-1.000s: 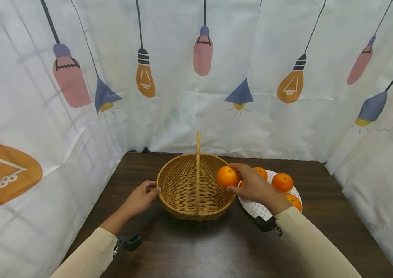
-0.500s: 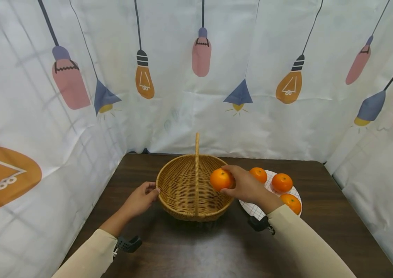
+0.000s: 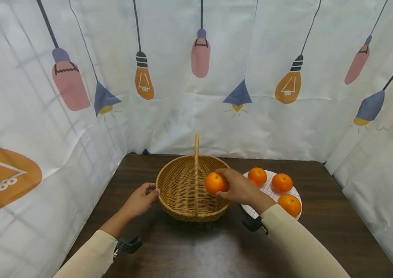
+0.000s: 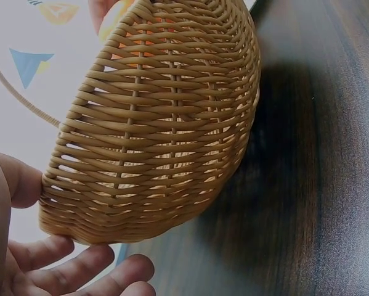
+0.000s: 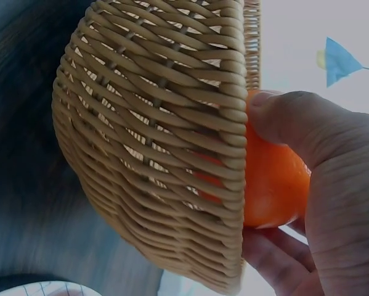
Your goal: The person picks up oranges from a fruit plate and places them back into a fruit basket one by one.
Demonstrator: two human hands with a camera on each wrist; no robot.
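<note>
A round wicker basket (image 3: 175,181) with a tall arched handle (image 3: 196,173) stands on the table. My left hand (image 3: 142,199) pinches its left rim, the thumb on one side of the edge and the fingers on the other in the left wrist view. At the opposite side, my right hand (image 3: 241,187) holds an orange (image 3: 215,183) between thumb and fingers. In the right wrist view this orange (image 5: 273,179) is partly below the rim, showing through the weave. No other fruit shows inside the basket.
To the right, a white plate with a grid pattern (image 3: 250,211) bears several more oranges (image 3: 282,182), partly behind my right forearm. The dark wooden table (image 3: 196,251) has a white cloth (image 3: 189,116) printed with lamps around its back and sides.
My right hand has carried the orange left and slightly down, from over the basket's right rim into its opening. The left hand stays at the rim.
</note>
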